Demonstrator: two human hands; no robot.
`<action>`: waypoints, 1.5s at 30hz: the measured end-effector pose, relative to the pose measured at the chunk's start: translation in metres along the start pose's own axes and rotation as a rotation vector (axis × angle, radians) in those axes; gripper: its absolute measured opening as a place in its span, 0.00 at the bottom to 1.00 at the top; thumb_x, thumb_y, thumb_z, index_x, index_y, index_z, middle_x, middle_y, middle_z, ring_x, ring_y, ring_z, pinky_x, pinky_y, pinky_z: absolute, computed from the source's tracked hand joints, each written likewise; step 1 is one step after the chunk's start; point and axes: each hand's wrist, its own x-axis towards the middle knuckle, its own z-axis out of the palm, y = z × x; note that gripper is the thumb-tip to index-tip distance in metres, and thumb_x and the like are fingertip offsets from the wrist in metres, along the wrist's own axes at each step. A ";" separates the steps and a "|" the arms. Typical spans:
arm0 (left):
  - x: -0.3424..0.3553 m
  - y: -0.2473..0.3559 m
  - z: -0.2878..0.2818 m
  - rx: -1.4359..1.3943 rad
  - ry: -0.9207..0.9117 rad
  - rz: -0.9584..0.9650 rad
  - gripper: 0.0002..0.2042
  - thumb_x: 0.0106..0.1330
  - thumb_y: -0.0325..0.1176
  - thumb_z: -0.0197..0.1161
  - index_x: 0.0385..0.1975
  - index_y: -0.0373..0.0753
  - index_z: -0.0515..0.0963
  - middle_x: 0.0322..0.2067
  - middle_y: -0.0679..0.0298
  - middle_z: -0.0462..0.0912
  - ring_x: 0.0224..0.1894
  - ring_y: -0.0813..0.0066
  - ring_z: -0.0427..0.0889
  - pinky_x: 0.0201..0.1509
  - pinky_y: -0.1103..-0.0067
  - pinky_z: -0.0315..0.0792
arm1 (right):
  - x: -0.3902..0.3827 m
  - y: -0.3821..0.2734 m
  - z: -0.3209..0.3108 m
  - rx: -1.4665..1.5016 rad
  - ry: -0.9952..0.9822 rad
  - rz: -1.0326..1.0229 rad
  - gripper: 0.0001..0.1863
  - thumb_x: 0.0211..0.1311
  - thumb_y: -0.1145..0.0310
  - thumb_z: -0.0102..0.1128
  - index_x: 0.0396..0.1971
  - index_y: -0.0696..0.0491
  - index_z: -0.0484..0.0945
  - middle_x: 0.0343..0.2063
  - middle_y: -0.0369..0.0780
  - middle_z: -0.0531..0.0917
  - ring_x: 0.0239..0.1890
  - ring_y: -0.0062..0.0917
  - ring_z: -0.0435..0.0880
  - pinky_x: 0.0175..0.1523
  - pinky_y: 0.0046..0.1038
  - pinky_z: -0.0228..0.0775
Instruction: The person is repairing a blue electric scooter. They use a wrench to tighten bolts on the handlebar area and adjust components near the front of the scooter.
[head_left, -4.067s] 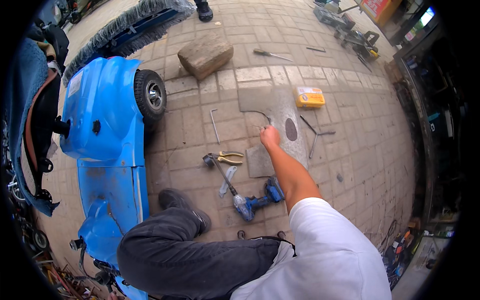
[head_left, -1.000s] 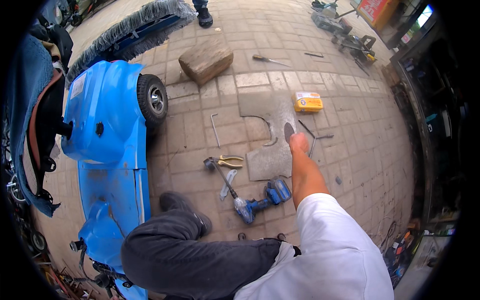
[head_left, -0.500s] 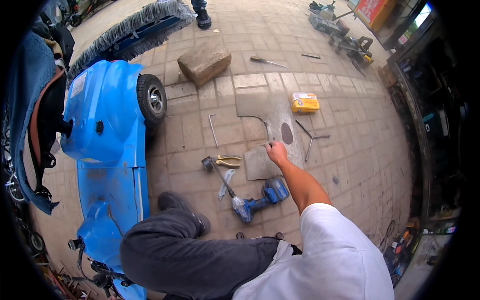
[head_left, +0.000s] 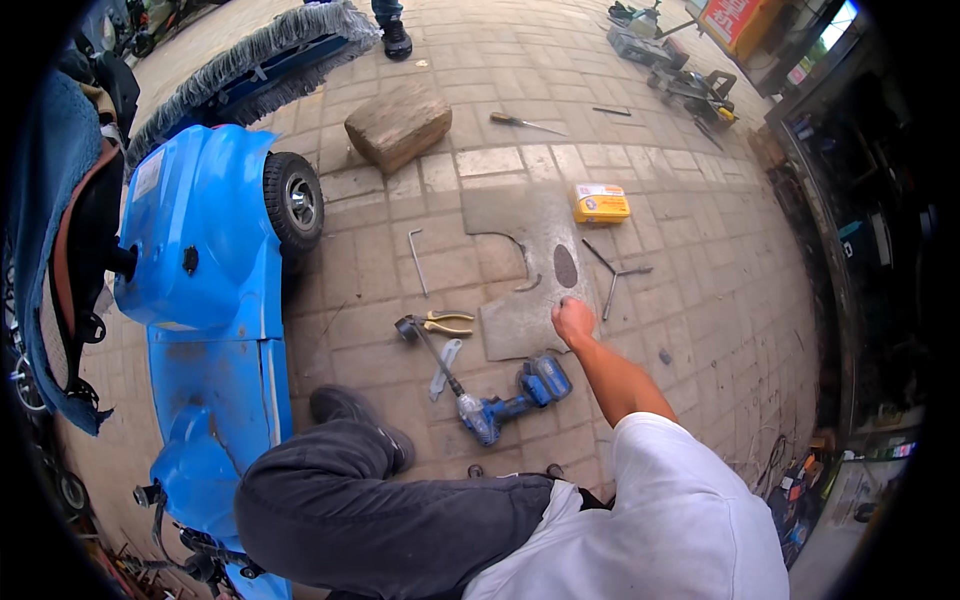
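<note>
My right hand (head_left: 573,321) is closed over the right edge of a flat grey mat (head_left: 512,330) with a curved cutout. Whatever it may hold is too small or hidden to make out. Just beyond the fingers is a dark oval patch (head_left: 566,267) on the mat, and a three-armed wrench (head_left: 614,272) lies to the right. My left hand is out of sight. Nearer to me rest a blue cordless impact wrench (head_left: 508,407) with a long extension, a grey-white flat tool (head_left: 445,368) and pliers with yellowish handles (head_left: 447,322).
A blue three-wheeled scooter (head_left: 205,240) stands at the left, a wheel (head_left: 296,200) facing the tools. Farther off are a wooden block (head_left: 399,125), a screwdriver (head_left: 527,124), a yellow box (head_left: 601,203) and an L-shaped rod (head_left: 417,262). Another person's shoe (head_left: 397,40) shows at the top.
My right hand has moved right and slightly toward me, from the mat's middle to its right edge. The view has shifted a little; the tools stay where they lay.
</note>
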 end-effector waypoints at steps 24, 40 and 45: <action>0.008 -0.013 -0.008 -0.135 0.002 0.019 0.26 0.69 0.48 0.51 0.57 0.30 0.66 0.48 0.52 0.75 0.47 0.64 0.76 0.55 0.72 0.71 | 0.046 0.001 0.000 0.055 -0.009 0.075 0.15 0.50 0.62 0.55 0.30 0.60 0.81 0.33 0.54 0.81 0.39 0.46 0.81 0.44 0.42 0.72; -0.003 -0.021 -0.011 -0.163 0.003 0.074 0.26 0.69 0.48 0.50 0.56 0.32 0.68 0.47 0.56 0.76 0.46 0.67 0.76 0.51 0.74 0.72 | -0.015 -0.056 -0.016 -0.188 -0.267 -0.188 0.12 0.47 0.70 0.52 0.29 0.57 0.83 0.33 0.51 0.83 0.39 0.45 0.82 0.43 0.40 0.74; -0.017 -0.022 -0.013 -0.176 0.027 0.129 0.23 0.69 0.46 0.51 0.54 0.35 0.71 0.42 0.60 0.77 0.42 0.70 0.76 0.48 0.75 0.72 | -0.002 -0.073 -0.008 -0.212 -0.283 -0.276 0.12 0.48 0.69 0.51 0.28 0.58 0.82 0.33 0.52 0.82 0.38 0.48 0.82 0.43 0.43 0.74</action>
